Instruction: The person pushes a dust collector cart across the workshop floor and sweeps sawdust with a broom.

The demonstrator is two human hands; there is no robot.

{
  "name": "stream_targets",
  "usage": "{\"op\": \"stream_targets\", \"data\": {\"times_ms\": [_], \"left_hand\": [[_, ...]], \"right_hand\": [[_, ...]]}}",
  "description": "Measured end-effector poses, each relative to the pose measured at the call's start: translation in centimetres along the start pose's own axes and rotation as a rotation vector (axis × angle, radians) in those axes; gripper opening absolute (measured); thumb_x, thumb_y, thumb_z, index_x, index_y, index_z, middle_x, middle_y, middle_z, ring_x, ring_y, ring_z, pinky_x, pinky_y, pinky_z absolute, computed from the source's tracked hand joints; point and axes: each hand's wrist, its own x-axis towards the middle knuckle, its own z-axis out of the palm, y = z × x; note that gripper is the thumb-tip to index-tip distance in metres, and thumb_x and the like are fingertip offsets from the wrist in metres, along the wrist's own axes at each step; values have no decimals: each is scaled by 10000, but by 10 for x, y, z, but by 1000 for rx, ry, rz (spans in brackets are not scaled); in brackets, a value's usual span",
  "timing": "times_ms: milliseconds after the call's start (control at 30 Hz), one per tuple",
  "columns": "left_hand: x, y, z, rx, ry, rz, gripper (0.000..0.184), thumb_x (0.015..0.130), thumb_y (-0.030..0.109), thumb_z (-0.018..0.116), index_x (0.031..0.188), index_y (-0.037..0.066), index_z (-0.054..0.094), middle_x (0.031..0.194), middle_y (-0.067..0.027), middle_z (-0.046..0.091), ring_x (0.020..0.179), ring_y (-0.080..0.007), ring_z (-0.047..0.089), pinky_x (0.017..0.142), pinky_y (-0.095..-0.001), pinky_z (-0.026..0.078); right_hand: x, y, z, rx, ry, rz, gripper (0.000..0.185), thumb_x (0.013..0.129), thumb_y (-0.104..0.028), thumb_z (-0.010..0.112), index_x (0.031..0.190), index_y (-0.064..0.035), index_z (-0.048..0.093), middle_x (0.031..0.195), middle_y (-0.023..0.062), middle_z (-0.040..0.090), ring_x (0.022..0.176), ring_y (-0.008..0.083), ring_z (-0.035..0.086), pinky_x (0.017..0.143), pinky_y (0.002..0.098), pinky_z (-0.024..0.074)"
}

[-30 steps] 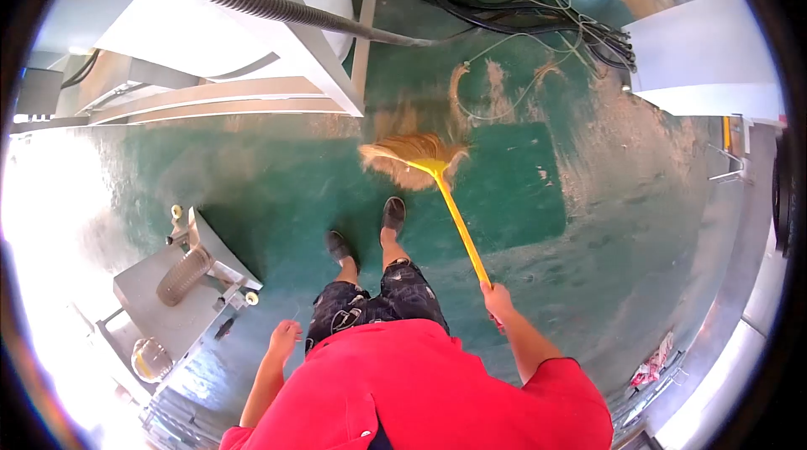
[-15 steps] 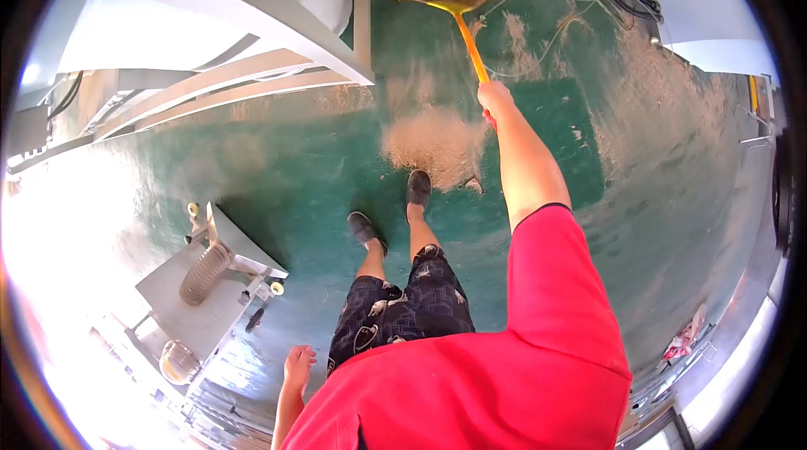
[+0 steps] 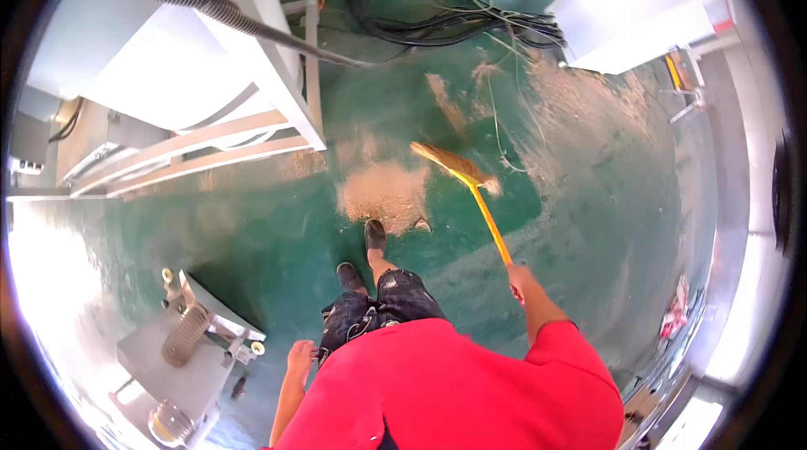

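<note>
My right hand (image 3: 520, 282) is wrapped round the orange handle of a broom (image 3: 492, 223). The broom's wide yellow-brown head (image 3: 450, 163) is low over the green floor, to the right of a pile of sawdust-like debris (image 3: 382, 194). Pale dust shows at the right end of the bristles. My left hand (image 3: 301, 357) hangs beside my dark shorts with its fingers curled in, and nothing shows in it. My shoes (image 3: 375, 236) stand just below the debris pile.
A white machine frame (image 3: 286, 97) with a ribbed hose (image 3: 227, 15) stands at the upper left. Black cables (image 3: 437, 34) lie at the top, near a white cabinet (image 3: 639, 9). A grey wheeled stand (image 3: 172, 362) is at the lower left. More dust (image 3: 580, 101) streaks the floor on the right.
The broom head has come back from the far cables towards me, to the right of the pile. My right arm has drawn in, and the camera view has shifted.
</note>
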Motion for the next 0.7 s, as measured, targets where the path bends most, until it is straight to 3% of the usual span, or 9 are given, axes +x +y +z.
{"op": "stream_targets", "data": {"times_ms": [133,233,300,433,567,633,700], "left_hand": [[47,0,-23,212,-117,10,290,909,298,537,1022,36,589,864,-81,651,662,-165,611,567,-302,456],[84,17,-40,289,-104,33,301,902,313,536,1018,38,579,854,-75,642,649,-166,604,555,-306,451],[85,55,-33,227,-71,40,298,901,314,535,1022,44,573,845,-71,637,643,-164,600,558,-304,451],[56,131,6,8,-6,158,279,906,306,536,1035,61,570,848,-65,632,660,-154,597,579,-288,451],[31,171,74,-41,91,113,277,900,294,547,1042,57,572,862,-63,639,699,-160,604,583,-289,455],[22,162,112,-33,155,36,252,912,266,531,1048,57,571,843,-66,640,685,-166,603,585,-285,461],[12,135,149,74,219,-69,242,920,257,520,1054,63,574,823,-70,640,671,-168,602,592,-290,469]], "right_hand": [[-32,58,19,353,-105,35,609,918,-547,479,663,4,532,509,112,478,365,232,441,345,394,325],[-53,29,23,338,-116,7,576,904,-517,529,632,-10,499,490,104,447,363,228,435,337,399,297],[-87,-31,10,406,-64,-97,562,887,-497,569,602,-19,492,461,94,437,337,224,423,322,400,281],[23,-123,2,515,28,-334,490,861,-397,643,585,-8,532,417,81,446,308,229,448,312,398,313],[97,-275,-113,364,136,-443,367,857,-337,628,736,8,591,521,110,555,396,243,557,363,391,431],[164,-347,-179,220,185,-433,284,858,-314,616,881,-31,611,633,127,615,474,255,608,420,401,491],[230,-409,-235,151,242,-513,290,876,-306,589,900,-19,626,670,138,627,497,263,616,428,397,497]]}}
